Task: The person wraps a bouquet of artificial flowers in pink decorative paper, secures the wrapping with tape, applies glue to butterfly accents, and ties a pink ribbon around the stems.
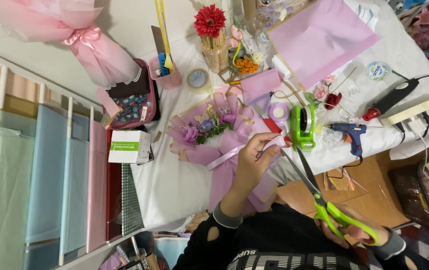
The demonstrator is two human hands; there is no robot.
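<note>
On the table (174, 190) near its front edge our wrapped bouquet (214, 135) looks mostly done, while our left hand (254, 162) pinches ribbon (278, 142) and our right hand (354, 227) grips scissors (319, 192), trimming apparently left.

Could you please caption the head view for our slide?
Left hand pinches lilac ribbon by a wrapped bouquet; right hand brings green-handled scissors to cut.

Upper centre: red flower (210, 20) in a stick holder (216, 56). Right of centre: green tape dispenser (302, 128), blue glue gun (352, 134) beside it. Left centre: white box (129, 146). Upper right: pink paper sheet (320, 36). Far left: coloured paper rolls (49, 185).
</note>
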